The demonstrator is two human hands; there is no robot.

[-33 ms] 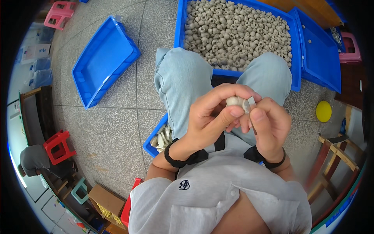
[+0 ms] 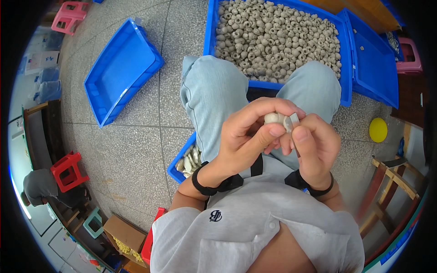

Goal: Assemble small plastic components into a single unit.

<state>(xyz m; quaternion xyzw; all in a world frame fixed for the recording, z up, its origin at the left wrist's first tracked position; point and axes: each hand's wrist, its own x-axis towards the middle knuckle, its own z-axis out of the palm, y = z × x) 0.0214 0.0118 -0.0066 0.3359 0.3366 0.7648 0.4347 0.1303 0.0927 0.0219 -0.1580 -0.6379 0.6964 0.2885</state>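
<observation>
Over light-blue trousers [image 2: 214,88], pale rounded piece [image 2: 273,118], left grip [image 2: 241,134] pinching it, right grip [image 2: 318,143] holding grey blade [image 2: 294,119]

A speckled grey floor [image 2: 132,154] is crossed by dark seams, with a pink stool [image 2: 69,17] placed in the far left corner and a second pink stool [image 2: 409,68] partly hidden at upper right. Along the left side, a red stool [image 2: 64,162] and a mint stool [image 2: 88,225] are set near dark woodwork [image 2: 53,125], beyond which a bright strip [image 2: 22,201] is seen. A wooden frame [image 2: 395,178] is stood at right.
</observation>
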